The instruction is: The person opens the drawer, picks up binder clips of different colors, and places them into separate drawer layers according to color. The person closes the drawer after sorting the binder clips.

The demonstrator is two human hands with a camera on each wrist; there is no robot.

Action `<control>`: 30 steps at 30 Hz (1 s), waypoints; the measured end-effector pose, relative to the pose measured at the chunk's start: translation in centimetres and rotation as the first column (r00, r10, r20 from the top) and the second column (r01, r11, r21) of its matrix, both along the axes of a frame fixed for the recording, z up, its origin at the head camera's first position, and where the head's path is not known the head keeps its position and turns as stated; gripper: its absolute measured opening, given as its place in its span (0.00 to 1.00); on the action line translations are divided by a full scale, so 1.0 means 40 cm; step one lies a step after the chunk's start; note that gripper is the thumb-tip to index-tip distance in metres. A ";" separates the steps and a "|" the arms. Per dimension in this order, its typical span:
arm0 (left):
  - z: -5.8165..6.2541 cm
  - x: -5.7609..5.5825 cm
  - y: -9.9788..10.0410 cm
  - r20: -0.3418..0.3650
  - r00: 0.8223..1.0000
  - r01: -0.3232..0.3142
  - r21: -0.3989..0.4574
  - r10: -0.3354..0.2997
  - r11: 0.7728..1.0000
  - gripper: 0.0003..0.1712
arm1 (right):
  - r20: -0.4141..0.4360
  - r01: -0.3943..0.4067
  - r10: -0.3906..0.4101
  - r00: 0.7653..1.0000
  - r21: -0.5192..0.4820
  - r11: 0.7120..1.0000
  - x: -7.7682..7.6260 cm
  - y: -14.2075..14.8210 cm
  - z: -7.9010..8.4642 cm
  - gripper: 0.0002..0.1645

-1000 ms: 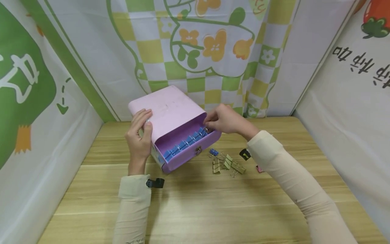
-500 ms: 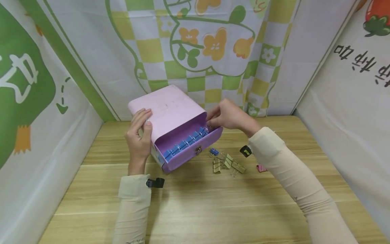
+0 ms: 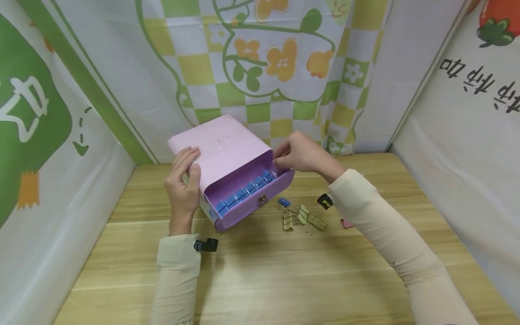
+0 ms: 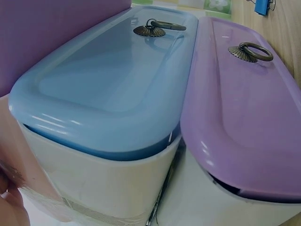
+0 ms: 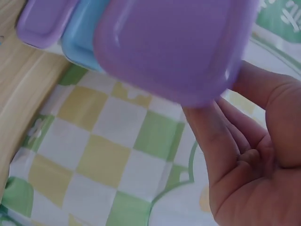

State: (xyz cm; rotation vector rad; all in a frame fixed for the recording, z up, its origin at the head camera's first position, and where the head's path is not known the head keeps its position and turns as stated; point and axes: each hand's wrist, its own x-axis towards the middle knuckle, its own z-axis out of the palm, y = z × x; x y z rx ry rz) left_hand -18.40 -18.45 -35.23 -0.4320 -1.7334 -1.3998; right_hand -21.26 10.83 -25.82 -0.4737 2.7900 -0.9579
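Observation:
A pink drawer box stands turned at an angle on the table. Its purple top drawer is pulled out, with a row of blue binder clips inside. My left hand rests along the box's left upper edge, fingers on the top and thumb near the front corner. At the drawer's far right corner, my right hand reaches in over the rim and pinches a clip beside the row's end, where silver wire shows. In the right wrist view the drawer front hides those fingertips.
Below the top drawer, the left wrist view shows a blue drawer and another purple drawer, both with ring pulls. Right of the box lie a small blue clip, several yellow-green clips and a pink clip. Printed curtains surround the table.
My right hand has lifted slightly at the drawer's right corner and stays there. My left hand keeps its place on the box. The head view has shifted a little.

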 end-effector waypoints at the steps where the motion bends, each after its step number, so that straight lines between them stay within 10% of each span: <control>1: 0.004 0.005 0.002 0.005 1.000 0.001 0.001 -0.001 1.000 0.19 | 0.010 0.013 -0.013 1.000 -0.024 1.000 -0.001 0.008 0.004 0.11; 12: 0.004 0.003 0.000 0.005 1.000 0.005 0.001 -0.005 1.000 0.19 | -0.004 0.126 -0.126 0.992 -0.056 0.990 -0.040 0.102 0.008 0.13; 19: -0.061 -0.058 -0.032 -0.004 1.000 -0.002 -0.009 0.001 1.000 0.20 | 0.028 0.114 -0.114 0.993 0.028 0.993 -0.054 0.117 -0.071 0.12; 30: -0.065 -0.061 -0.037 -0.013 1.000 0.012 -0.005 -0.012 1.000 0.20 | 0.084 0.012 -0.023 0.996 0.125 0.992 -0.058 0.080 -0.240 0.09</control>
